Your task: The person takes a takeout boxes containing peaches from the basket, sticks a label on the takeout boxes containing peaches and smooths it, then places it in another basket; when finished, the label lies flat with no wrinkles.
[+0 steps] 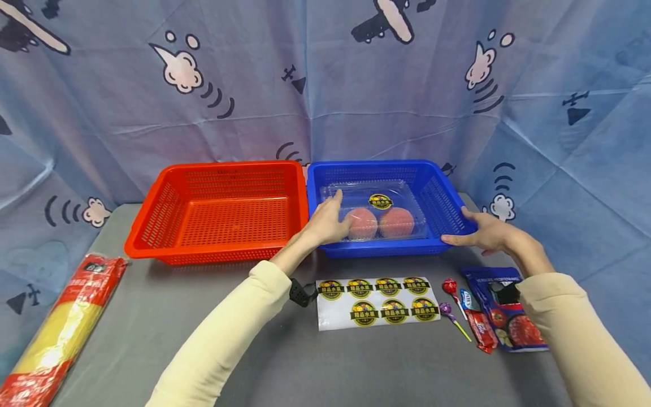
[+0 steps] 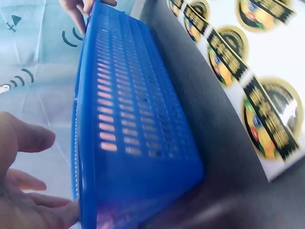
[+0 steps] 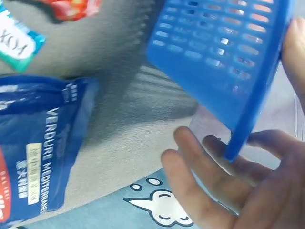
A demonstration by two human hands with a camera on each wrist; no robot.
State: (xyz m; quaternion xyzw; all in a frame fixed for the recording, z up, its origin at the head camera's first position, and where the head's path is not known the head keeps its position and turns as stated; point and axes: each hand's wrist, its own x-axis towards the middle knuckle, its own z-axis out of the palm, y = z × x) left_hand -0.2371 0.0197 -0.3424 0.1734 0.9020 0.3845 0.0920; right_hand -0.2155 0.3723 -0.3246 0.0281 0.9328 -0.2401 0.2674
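Sitting on the grey table [image 1: 285,362] just right of the red basket [image 1: 218,212], the blue basket [image 1: 391,249] is carrying a clear fruit box [image 1: 376,212]. The left hand [image 1: 328,223] is reaching in, fingers straight on the box; the right hand [image 1: 483,232] is gripping the basket's right rim, fingers curled.

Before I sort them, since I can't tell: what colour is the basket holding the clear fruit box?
Blue basket; head view shows it best.
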